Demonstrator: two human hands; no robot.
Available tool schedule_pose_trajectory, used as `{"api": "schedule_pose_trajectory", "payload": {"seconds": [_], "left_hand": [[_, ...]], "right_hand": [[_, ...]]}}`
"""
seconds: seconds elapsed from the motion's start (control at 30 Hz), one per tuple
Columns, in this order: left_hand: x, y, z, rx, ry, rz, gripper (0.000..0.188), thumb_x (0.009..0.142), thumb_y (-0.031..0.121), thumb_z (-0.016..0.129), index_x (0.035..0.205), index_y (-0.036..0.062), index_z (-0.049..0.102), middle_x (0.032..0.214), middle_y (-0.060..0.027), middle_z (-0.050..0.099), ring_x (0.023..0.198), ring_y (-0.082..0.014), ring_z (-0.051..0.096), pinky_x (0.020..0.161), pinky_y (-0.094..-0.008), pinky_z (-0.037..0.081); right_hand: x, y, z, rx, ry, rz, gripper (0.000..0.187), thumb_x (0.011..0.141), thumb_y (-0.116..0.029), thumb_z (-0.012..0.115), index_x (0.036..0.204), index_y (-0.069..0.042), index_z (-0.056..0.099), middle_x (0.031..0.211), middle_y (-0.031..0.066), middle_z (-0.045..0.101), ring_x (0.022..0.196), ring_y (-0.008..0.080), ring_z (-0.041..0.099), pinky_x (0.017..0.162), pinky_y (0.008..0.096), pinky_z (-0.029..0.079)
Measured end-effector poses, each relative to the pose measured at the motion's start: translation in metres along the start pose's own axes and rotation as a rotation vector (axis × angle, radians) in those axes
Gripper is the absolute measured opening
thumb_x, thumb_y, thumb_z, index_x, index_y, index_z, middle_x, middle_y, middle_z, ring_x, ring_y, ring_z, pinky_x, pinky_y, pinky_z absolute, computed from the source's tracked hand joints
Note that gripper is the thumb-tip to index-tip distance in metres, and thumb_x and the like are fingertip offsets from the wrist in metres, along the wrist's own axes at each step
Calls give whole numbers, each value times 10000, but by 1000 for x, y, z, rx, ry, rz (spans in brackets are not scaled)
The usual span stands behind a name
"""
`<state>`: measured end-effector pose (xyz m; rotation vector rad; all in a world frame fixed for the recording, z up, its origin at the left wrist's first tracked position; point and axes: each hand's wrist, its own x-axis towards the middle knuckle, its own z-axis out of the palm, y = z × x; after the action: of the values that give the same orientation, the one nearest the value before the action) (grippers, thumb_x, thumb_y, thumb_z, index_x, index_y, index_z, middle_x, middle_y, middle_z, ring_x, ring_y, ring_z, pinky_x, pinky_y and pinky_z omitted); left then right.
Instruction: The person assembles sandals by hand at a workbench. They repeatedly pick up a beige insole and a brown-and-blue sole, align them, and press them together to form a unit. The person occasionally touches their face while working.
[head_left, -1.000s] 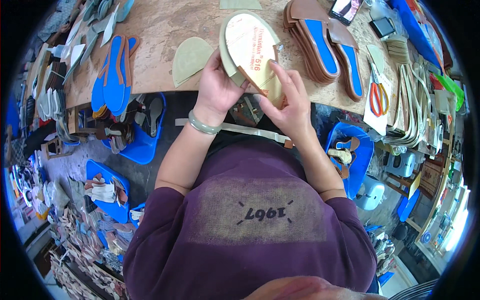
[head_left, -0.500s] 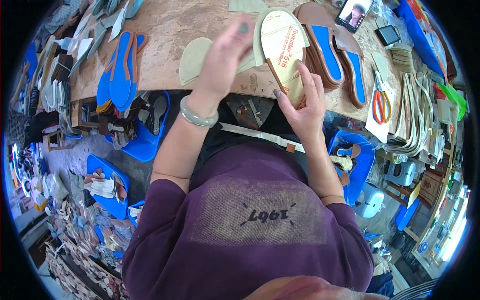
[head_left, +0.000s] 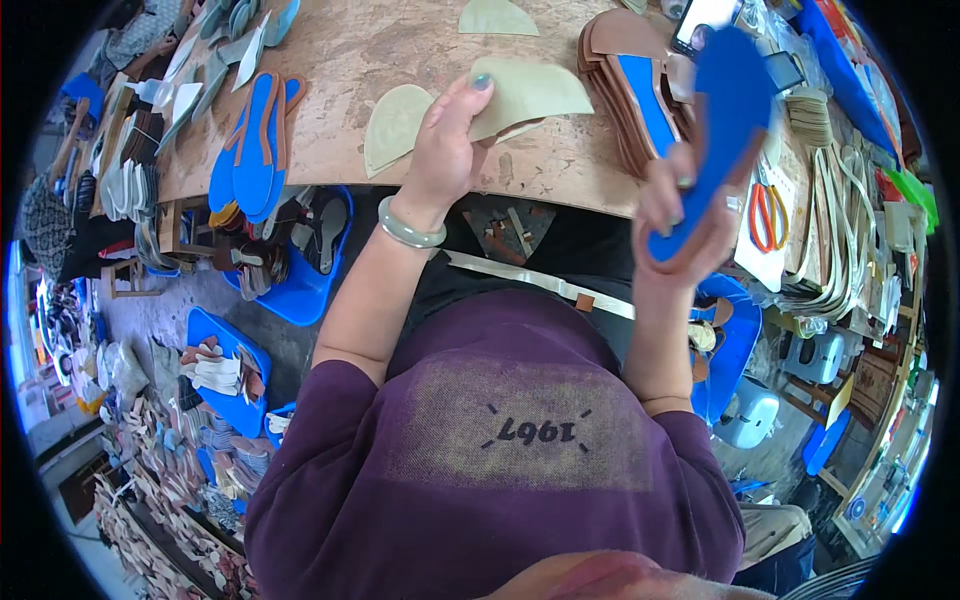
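Observation:
My left hand [head_left: 450, 145] pinches a pale green half-round piece [head_left: 535, 98] under its thumb, above the table's near edge. A darker edge shows beneath that piece. In my right hand [head_left: 685, 215] is an insole [head_left: 735, 85] with a blue face and brown edging, raised and tilted, blurred by motion. It partly covers what lies behind it. Just beyond stands a stack of brown shoe pieces with blue insoles [head_left: 625, 45]. Another pale half-round piece [head_left: 395, 125] lies left of my left hand, and one more [head_left: 498, 17] at the table's far side.
Blue insoles with brown straps [head_left: 262, 150] overhang the wooden table's [head_left: 330, 60] near edge at left. Orange-handled scissors [head_left: 768, 215], bundled strips [head_left: 830, 240] and a phone [head_left: 705, 20] are at right. Blue bins [head_left: 232, 370] with shoe parts stand below the table.
My right hand has lifted the insole up and right, and its blue face now shows instead of the printed pale one. My left hand has lowered and now holds a pale half-round piece.

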<state>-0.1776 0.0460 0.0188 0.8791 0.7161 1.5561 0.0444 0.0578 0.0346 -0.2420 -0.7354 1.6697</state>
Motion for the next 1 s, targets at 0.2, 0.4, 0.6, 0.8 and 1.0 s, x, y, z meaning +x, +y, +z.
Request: {"api": "schedule_pose_trajectory", "payload": {"seconds": [0.2,0.4,0.6,0.8,1.0], "left_hand": [[-20,-15,23,-399,-125,-210,476,1016,224,346,1429,-13,334,1326,-153,514,1235,-266,525,1070,-404,431],[-20,-22,8,-805,-172,-303,476,1037,317,342,1406,17,368,1356,-148,501,1270,-290,493,1100,-451,395],[-20,-14,-4,-977,-152,-303,462,1042,321,328,1377,17,424,1353,-139,523,1266,-288,502,1085,-458,404],[-20,-7,5,-919,-87,-225,463,1041,339,334,1353,15,444,1341,-137,532,1249,-292,514,1076,-466,406],[-22,-10,4,-898,-69,-166,462,1042,345,330,1345,16,447,1325,-145,538,1239,-298,521,1066,-473,413]], "right_hand": [[10,8,22,-468,-184,61,645,901,-190,599,1444,24,324,1235,185,552,1072,274,628,590,197,459],[11,28,16,-498,-235,60,676,862,-147,675,1433,29,359,1261,168,543,1090,244,605,884,295,482],[-8,22,5,-1452,-312,-499,696,723,-136,777,1329,44,485,1121,148,563,1012,222,560,865,326,461],[-29,46,-5,-1646,-334,-495,712,632,-179,854,1280,-81,575,907,96,582,721,212,616,567,323,532],[-29,51,-2,-1646,-349,-509,708,621,-170,853,1272,-92,586,907,94,590,717,215,622,568,326,536]]}}
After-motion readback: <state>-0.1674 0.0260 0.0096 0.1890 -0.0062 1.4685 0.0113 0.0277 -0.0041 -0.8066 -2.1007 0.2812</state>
